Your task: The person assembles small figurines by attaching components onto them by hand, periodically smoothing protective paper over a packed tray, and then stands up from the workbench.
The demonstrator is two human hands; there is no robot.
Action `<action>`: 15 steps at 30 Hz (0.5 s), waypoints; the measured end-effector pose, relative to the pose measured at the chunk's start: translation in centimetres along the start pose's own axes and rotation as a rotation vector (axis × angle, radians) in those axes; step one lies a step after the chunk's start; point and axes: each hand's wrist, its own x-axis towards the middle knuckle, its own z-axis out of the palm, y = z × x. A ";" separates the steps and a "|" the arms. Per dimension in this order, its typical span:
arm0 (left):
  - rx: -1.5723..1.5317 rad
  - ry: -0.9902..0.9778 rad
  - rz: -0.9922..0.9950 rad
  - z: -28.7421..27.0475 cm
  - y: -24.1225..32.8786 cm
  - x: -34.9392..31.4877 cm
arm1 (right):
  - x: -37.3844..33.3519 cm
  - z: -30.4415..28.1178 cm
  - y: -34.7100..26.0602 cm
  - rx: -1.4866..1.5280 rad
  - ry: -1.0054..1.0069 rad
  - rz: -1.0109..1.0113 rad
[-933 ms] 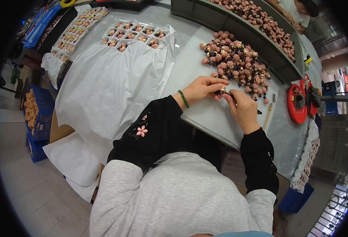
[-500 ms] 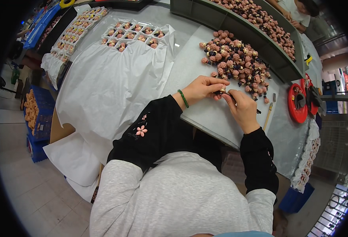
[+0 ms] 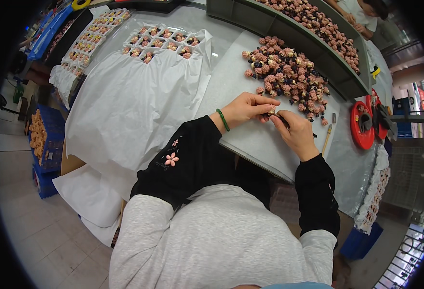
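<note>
Over the white work board (image 3: 250, 53) my left hand (image 3: 243, 108) pinches a small figurine (image 3: 272, 110) with a pale, pinkish top between thumb and fingertips. My right hand (image 3: 293, 131) is closed around a thin dark tool (image 3: 315, 136), whose back end sticks out beside the palm. The tool's tip meets the figurine, though my fingers hide the exact contact. Just beyond both hands lies a heap of small figurines (image 3: 289, 72) with pink knobbly tops and dark or cream parts.
Behind the heap stands a grey bin (image 3: 289, 33) full of similar figurines. A thin yellowish stick (image 3: 326, 139) and red round dishes (image 3: 361, 126) lie to the right. On the left, white sheeting (image 3: 125, 106) partly covers a compartment tray (image 3: 160, 44) of figurines. Another person (image 3: 359, 17) works at the far right.
Both hands stay in nearly the same place, with small finger shifts around the figurine. The figurine's pale part shows slightly turned. The white sheeting's left edge has shifted a little.
</note>
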 end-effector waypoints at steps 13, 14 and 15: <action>0.040 0.006 -0.009 0.0 -0.1 0.0 | 0.0 0.1 0.3 0.079 -0.052 0.043; 0.039 0.005 -0.009 0.0 -0.1 0.1 | -0.1 0.1 0.3 0.078 -0.052 0.044; 0.046 0.004 -0.006 0.0 -0.1 0.1 | -0.1 0.1 0.3 0.075 -0.049 0.039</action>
